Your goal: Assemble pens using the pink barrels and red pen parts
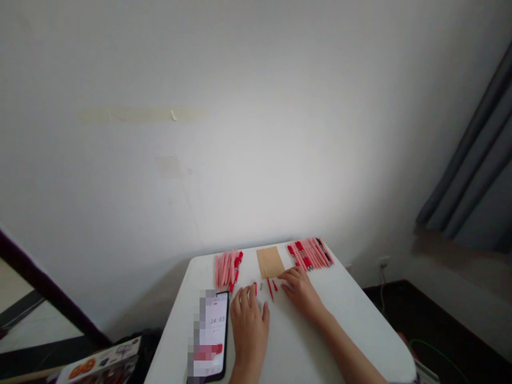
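My left hand (250, 322) lies palm down on the white table, fingers stretched and thumb apart. A short red pen piece (255, 288) shows at its fingertips; whether they touch it I cannot tell. My right hand (303, 292) reaches in from the right with its fingers apart, beside a small red pen tip (274, 285). Between the hands lie a thin red pen refill (270, 288) and a small greyish piece (261, 286), perhaps a spring. Just beyond them is a brown paper rectangle (270, 260).
Pink and red pens (226, 269) lie bunched at the table's far left. A row of pink, red and black pens (311, 253) fills the far right corner. A phone (212, 336) showing a timer lies left of my left hand. Behind the table (296, 352) rises a wall.
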The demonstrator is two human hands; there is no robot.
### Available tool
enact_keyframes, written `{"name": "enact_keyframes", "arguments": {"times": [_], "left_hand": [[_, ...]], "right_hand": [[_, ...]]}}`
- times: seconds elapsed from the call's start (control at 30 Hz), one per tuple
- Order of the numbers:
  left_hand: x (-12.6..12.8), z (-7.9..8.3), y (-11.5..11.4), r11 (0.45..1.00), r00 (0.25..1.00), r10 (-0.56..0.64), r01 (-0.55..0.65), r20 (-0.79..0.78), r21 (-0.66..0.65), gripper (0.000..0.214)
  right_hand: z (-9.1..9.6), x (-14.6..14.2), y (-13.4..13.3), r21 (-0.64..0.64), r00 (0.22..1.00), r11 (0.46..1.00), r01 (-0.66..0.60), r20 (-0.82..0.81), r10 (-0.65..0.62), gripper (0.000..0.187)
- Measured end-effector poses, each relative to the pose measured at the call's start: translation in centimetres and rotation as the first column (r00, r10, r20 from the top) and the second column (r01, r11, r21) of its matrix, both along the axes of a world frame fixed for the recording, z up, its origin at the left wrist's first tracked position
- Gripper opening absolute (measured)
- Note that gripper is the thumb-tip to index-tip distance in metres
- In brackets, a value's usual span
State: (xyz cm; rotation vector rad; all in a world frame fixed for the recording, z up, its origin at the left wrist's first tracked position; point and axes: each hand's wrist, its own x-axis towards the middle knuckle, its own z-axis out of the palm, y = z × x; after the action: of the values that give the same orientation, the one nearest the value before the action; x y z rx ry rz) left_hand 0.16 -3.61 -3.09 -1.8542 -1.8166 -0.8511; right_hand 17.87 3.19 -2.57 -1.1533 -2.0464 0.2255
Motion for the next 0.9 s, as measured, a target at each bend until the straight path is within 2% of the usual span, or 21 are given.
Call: {"name": "enact_keyframes", "arguments": {"times": [0.27,0.57,0.77,0.9], "left_hand": [[1.9,1.6,1.7,0.998,0.997,-0.056,0.058,0.052,-0.04,0.029],[3.2,1.1,3.2,0.998,0.996,-0.03,0.034,0.085,-0.051,0.024],[3.2,0.5,3.5,0.999,0.997,-0.019,0.022,0.079,-0.046,0.024],[3.4,0.7,3.7,0.998,0.996,-0.026,0.03,0.085,-0.05,0.024]], "right_hand": [[-0.6,0.6,0.1,0.127,0.994,0.988,0.085,-0.083,-0.075,0.024],[-1.3,0.4,0.6,0.236,0.992,0.964,0.121,-0.066,-0.109,0.018],[-1.3,0.6,0.6,0.213,0.993,0.97,0.115,-0.063,-0.104,0.015],[-0.9,0.8,0.4,0.178,0.991,0.976,0.126,-0.068,-0.115,0.016]]}}
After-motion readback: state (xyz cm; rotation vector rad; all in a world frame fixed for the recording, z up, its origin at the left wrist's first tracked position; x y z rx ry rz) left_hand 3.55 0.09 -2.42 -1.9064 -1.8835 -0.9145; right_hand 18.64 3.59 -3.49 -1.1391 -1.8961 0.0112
